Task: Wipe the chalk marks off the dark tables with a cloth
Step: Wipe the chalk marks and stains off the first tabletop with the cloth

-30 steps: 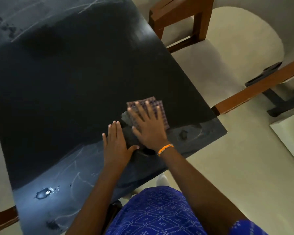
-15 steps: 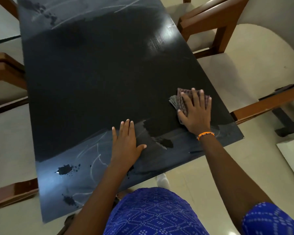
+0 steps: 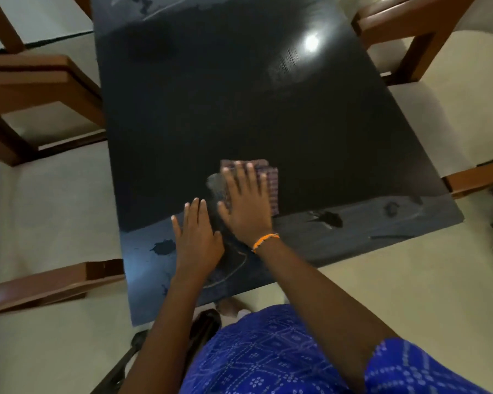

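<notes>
A dark table (image 3: 239, 109) fills the middle of the view. My right hand (image 3: 246, 203), with an orange band at the wrist, presses flat on a folded checked cloth (image 3: 271, 180) near the table's front middle. Just left of it, my left hand (image 3: 197, 240) lies flat on the tabletop with fingers apart, holding nothing. Faint chalk marks (image 3: 236, 265) curve on the greyish front strip below my hands. More chalk marks (image 3: 143, 7) show at the far end. Dark wet patches (image 3: 329, 218) dot the front strip.
Brown wooden chairs stand on the left (image 3: 40, 78), at the left front (image 3: 54, 282), at the back right (image 3: 404, 21) and at the right (image 3: 478, 177). The pale floor (image 3: 410, 280) surrounds the table. My blue patterned clothing (image 3: 268, 359) fills the bottom.
My right hand has slid the cloth from the table's right edge leftwards, up against my left hand. The left hand has stayed flat on the table. The view has shifted.
</notes>
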Tool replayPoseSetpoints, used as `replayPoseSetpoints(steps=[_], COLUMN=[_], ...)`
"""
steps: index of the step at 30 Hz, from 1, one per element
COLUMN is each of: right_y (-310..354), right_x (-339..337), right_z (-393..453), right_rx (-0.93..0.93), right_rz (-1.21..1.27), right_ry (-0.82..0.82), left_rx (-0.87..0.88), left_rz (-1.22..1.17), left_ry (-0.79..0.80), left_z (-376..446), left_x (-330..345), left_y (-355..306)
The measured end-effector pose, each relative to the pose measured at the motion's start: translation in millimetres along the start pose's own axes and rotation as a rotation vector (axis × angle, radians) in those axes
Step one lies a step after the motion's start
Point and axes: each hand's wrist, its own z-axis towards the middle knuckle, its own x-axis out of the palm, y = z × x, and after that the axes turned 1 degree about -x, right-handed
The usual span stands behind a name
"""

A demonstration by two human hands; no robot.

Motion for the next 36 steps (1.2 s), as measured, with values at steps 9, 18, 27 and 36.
replayPoseSetpoints(steps=[9,18,27,36], right_y=[24.8,-72.3,20.7,150.2], right_x=[-2.8,-27.1,0.0,39.8], right_z=[9.8,2.4,11.0,19.7], right_rx=[-0.252,0.248,0.018,-0.485], right_rz=[-0.043,-0.086,-0.11,-0.1], right_ry=[0.019,-0.148,-0.042,0.15], left_rx=[-0.173,-0.199,-0.46,-0.429], left_rz=[-0.061,-0.227,-0.585,-0.612], left_ry=[-0.035,-0.088,-0.209,-0.221], left_z=[-19.6,-34.8,-46.3,-57.6], left_x=[-14.4,-12.3,-6.9,4.3], left_y=[58.1,86.6,119.0,134.9])
